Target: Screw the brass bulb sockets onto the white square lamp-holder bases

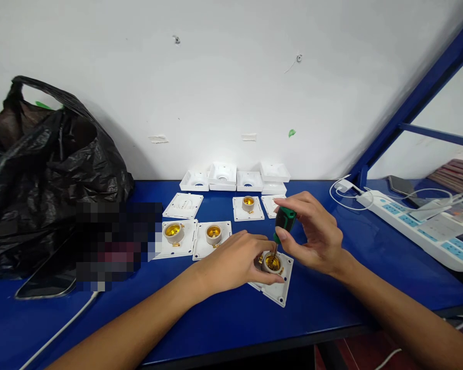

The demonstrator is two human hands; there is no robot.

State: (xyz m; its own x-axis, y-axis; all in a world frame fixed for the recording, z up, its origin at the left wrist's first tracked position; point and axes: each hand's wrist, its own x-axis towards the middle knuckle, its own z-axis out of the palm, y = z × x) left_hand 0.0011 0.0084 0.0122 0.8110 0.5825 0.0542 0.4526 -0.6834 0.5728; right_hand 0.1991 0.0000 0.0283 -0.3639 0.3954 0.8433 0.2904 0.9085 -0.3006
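Nearest, blue table [216, 329]. On it, white plate [281, 297] set askew, bearing round gold-lined socket [272, 264]. Left hand [237, 262] closed around socket, thumb on near side. Right hand [320, 234] gripping green-and-black screwdriver [286, 220], shaft down inside socket. Beyond left hand, two socket plates [226, 229] side by side. Black bag [65, 164] left, power strip [412, 226] right. Farther, three more plates [237, 211]; white covers [221, 172], some stacked, by pale wall [231, 92].

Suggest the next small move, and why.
I'd probably turn the screwdriver: the right hand holds its handle, its shaft reaches into the gold-lined socket, and the left hand flanks that socket with thumb and fingers. Whether the tip is seated is hidden.
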